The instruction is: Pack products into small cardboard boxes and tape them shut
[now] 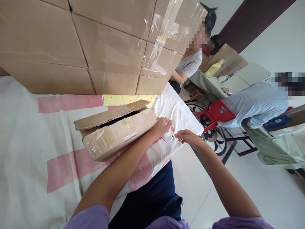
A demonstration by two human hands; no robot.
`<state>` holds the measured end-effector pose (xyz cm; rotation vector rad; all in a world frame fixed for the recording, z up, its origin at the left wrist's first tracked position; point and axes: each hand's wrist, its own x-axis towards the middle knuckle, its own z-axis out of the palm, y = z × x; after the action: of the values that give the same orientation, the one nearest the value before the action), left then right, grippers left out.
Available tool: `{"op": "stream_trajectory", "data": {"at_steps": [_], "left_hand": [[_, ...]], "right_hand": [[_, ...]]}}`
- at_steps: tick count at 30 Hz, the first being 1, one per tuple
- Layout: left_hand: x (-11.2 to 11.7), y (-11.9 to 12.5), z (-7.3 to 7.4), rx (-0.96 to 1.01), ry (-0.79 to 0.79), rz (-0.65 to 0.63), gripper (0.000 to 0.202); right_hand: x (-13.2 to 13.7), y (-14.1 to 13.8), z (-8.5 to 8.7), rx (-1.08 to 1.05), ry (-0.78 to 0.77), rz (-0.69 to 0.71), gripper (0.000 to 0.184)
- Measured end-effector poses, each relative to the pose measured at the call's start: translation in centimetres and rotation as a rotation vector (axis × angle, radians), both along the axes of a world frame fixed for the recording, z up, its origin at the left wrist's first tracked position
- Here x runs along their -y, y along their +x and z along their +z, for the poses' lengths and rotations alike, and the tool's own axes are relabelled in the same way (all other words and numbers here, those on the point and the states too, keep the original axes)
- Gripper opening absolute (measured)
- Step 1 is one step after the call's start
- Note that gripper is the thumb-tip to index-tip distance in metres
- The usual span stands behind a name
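Note:
My left hand [162, 126] is closed, its fingers curled at the top edge of a small, flat, pale piece [168, 136] that looks like a clear bag or card. My right hand [187, 137] pinches a tiny shiny piece [173, 135] at the right edge of the pale piece. What exactly it is, I cannot make out at this size. Beside my left forearm lies a taped cardboard box [121, 133], tilted on the cloth, with its long flap partly raised and a dark gap under it.
Large taped cartons [107, 47] are stacked at the back of the cloth-covered surface [64, 136]. To the right, a person in light blue [254, 101] sits on a red chair [220, 111] by another table. A second person [190, 65] sits behind the cartons, another farther back.

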<state>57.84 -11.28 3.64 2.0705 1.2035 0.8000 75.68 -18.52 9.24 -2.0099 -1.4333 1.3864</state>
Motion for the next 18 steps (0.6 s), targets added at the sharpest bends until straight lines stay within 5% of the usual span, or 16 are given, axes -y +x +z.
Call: {"op": "stream_trajectory", "data": {"at_steps": [18], "left_hand": [[-0.1, -0.1, -0.5, 0.106, 0.018, 0.025, 0.039]], "right_hand": [[3.0, -1.6, -4.1, -0.511, 0.255, -0.256, 0.045]]}}
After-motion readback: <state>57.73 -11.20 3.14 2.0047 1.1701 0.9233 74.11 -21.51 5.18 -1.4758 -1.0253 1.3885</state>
